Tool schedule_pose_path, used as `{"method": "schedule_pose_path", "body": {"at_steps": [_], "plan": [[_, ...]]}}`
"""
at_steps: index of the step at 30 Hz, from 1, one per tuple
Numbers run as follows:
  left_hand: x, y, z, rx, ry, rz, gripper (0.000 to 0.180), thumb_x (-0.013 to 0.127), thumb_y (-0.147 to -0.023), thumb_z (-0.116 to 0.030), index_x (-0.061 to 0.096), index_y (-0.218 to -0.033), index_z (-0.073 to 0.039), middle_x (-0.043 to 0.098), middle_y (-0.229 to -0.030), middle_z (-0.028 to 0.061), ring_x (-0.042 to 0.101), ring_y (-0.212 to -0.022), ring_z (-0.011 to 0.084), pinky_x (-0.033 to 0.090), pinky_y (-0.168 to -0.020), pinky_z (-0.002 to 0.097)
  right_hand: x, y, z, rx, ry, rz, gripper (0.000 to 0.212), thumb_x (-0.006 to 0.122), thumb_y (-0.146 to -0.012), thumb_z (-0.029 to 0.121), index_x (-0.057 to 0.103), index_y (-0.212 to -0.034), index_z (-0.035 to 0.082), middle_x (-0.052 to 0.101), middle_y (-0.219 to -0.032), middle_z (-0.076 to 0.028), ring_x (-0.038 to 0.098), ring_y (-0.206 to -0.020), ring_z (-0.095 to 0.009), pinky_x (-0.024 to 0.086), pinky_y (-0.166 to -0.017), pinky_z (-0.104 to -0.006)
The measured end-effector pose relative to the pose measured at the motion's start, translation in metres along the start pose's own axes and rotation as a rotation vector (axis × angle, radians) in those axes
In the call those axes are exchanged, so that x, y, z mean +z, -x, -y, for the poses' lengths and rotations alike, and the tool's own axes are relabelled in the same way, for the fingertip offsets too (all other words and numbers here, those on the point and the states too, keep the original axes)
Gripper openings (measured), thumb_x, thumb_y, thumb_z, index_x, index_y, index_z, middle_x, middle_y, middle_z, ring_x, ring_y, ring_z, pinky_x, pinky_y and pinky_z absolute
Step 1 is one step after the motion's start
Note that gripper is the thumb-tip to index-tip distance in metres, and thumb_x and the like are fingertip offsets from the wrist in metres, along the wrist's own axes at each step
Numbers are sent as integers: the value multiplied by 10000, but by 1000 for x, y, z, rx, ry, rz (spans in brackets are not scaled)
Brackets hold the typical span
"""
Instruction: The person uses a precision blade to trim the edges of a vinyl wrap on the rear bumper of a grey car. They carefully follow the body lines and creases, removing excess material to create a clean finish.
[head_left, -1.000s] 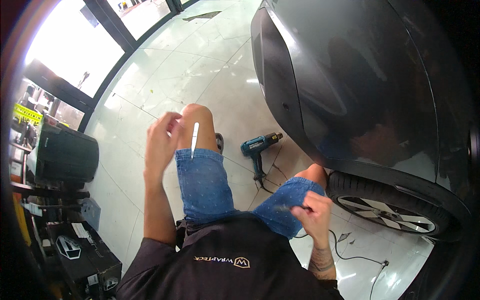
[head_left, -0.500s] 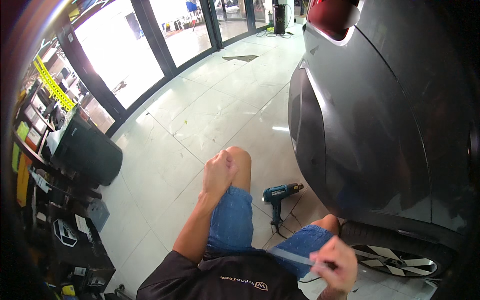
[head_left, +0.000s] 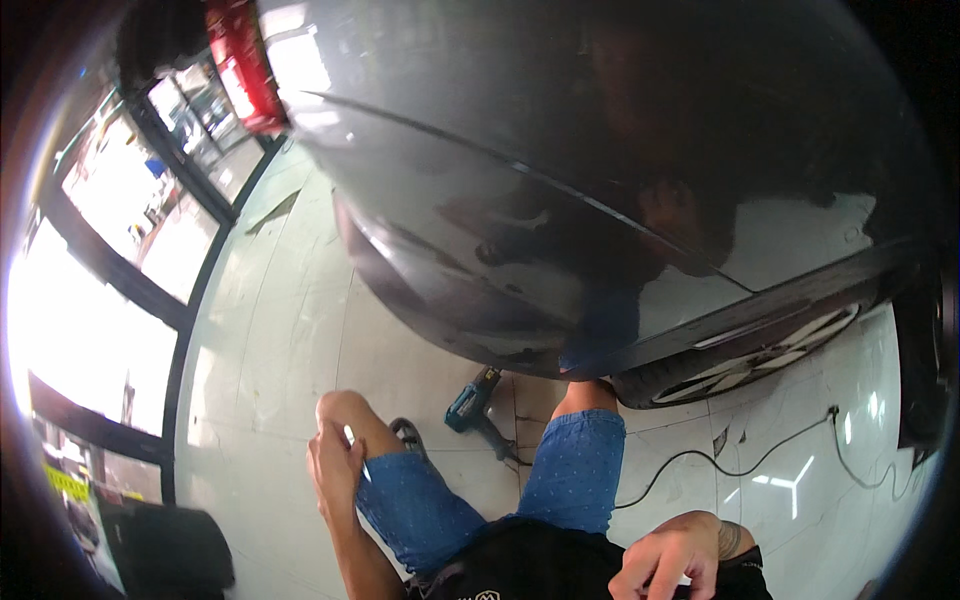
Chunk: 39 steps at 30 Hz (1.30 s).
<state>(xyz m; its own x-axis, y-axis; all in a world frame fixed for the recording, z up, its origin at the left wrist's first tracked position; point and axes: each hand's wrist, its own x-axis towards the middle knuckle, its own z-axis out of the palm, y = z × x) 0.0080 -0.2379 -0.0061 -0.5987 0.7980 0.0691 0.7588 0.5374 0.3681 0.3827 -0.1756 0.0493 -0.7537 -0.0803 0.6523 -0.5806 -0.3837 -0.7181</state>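
Observation:
My left hand (head_left: 335, 468) rests against my left knee with its fingers curled. A thin whitish sliver (head_left: 349, 436) shows at its fingers, too small to name. My right hand (head_left: 665, 560) is low at the right by my shirt, fingers bent in. A bit of something pale shows between those fingers, mostly hidden. Before me stands a glossy dark grey car (head_left: 480, 230), its rear corner curving over my knees. On the floor between my legs lies a teal and black heat gun (head_left: 470, 402), its nozzle under the bumper edge. Neither hand touches it.
The car's wheel (head_left: 760, 360) is to the right, with a black cord (head_left: 700, 458) snaking over the tiles below it. A red tail light (head_left: 243, 70) is at upper left. A dark bin (head_left: 165, 550) stands lower left near glass doors (head_left: 100, 310). A dark scrap (head_left: 273, 213) lies on the floor.
My view has swung right toward the car's side. My right hand has dropped lower, and the pale strip that stuck out of it no longer shows there. My left hand stays at the knee.

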Motion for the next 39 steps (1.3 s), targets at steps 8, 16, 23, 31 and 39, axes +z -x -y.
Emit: {"method": "schedule_pose_path", "body": {"at_steps": [8, 16, 23, 31, 39], "plan": [[5, -18, 8, 72, 195, 11, 163, 684, -700, -35, 578, -794, 46, 589, -607, 125, 580, -531, 198, 452, -514, 328, 4, -40, 29, -276, -157, 178, 358, 746, -797, 209, 649, -988, -77, 556, -842, -157, 563, -702, -288, 473, -562, -356], [2, -47, -7, 134, 861, -182, 138, 572, -854, -30, 552, -724, 13, 546, -640, 22, 481, -561, 81, 405, -537, 224, 18, -42, 21, 384, 295, -143, 359, 785, -734, 245, 606, -921, -3, 561, -751, -78, 550, -631, -182, 431, -532, -323], [-57, -4, -107, 942, 763, -7, 151, 738, -643, -31, 589, -664, -12, 583, -671, 65, 582, -611, 204, 439, -536, 269, -21, -48, -20, 549, 849, -704, 477, 735, -795, 239, 499, -1143, 14, 469, -856, -79, 508, -628, -182, 405, -540, -292], [-74, 13, -189, 1331, 513, 263, 242, 758, -650, -85, 674, -877, -75, 584, -791, 50, 595, -711, 212, 482, -539, 316, -52, -61, -23, 111, 1092, -765, 179, 682, -800, 71, 587, -917, -25, 516, -802, -143, 562, -688, -215, 424, -579, -325], [-43, -77, -120, 977, 938, -424, 149, 573, -877, -96, 596, -836, 45, 546, -685, 88, 508, -595, 156, 401, -518, 259, -65, -79, 41, -507, 1040, -1113, 175, 642, -769, -126, 611, -931, -71, 582, -967, -194, 664, -847, -232, 592, -759, -317]]}}
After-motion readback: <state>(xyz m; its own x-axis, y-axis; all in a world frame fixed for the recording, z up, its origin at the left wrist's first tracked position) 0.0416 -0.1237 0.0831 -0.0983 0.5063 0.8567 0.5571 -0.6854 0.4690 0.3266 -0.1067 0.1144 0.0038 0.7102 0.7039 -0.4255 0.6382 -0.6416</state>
